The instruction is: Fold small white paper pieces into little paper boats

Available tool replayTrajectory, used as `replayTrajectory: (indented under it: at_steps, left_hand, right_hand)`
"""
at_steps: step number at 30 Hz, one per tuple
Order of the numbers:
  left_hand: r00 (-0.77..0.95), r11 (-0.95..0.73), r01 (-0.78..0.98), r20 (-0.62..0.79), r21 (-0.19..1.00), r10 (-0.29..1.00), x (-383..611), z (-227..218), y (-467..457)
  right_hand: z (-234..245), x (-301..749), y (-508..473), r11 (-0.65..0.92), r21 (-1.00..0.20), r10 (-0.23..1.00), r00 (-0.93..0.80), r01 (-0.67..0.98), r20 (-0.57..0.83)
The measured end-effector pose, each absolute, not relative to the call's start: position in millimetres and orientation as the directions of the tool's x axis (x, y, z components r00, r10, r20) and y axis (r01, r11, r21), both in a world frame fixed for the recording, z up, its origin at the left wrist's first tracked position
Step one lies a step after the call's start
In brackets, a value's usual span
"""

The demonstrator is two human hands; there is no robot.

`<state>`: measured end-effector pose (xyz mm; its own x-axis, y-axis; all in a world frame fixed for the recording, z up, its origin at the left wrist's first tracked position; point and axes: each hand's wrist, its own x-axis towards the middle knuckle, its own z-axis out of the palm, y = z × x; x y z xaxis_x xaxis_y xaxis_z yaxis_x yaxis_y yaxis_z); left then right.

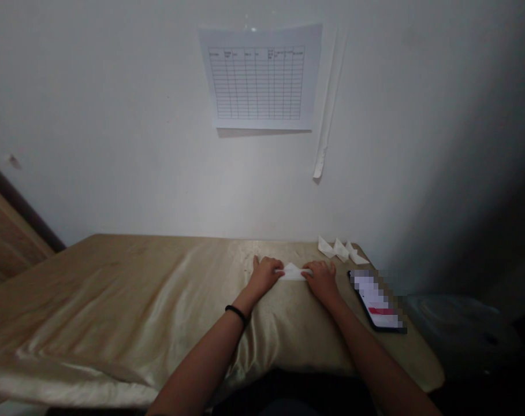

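Observation:
A small piece of folded white paper [293, 273], with a peak at its top middle and a flat strip along the bottom, lies on the cloth-covered table between my hands. My left hand [266, 274] pinches its left end between thumb and fingers. At the right end, my right hand [321, 277] grips it the same way. The fingertips hide both ends of the paper. Three folded white paper boats [341, 250] stand in a row at the table's back right, beyond my right hand.
A phone [378, 301] with a lit screen lies near the table's right edge. Shiny gold-brown cloth [127, 312] with wrinkles covers the table. A printed grid sheet [262, 81] hangs on the wall behind, beside a white strip [327, 110].

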<state>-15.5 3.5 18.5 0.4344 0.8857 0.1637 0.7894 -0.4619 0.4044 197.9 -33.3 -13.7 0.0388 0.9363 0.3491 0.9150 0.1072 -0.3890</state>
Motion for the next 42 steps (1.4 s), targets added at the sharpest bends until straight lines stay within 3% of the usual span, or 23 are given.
replayTrajectory:
  at_steps: [5,9,12,18,42]
  left_hand:
    - [0.484,-0.530,0.737,0.220,0.419,0.847,-17,11,8]
    - [0.572,-0.573,0.695,0.149,0.433,0.806,-19,6,12]
    - [0.594,-0.584,0.701,0.118,0.408,0.796,-22,7,13]
    - [0.616,-0.648,0.693,0.207,0.315,0.760,-28,9,8]
    - [0.610,-0.629,0.735,0.155,0.256,0.777,-21,17,-7]
  right_hand:
    - [-15,197,-33,0.111,-0.401,0.934,0.042,0.909,0.354]
    - [-14,196,-34,0.101,-0.388,0.928,0.054,0.916,0.369]
    - [-9,196,-37,0.101,-0.356,0.913,0.056,0.929,0.404]
    - [0,200,-45,0.228,-0.383,0.913,-0.060,0.895,0.402]
    - [1,205,-46,0.249,-0.443,0.932,-0.089,0.861,0.352]
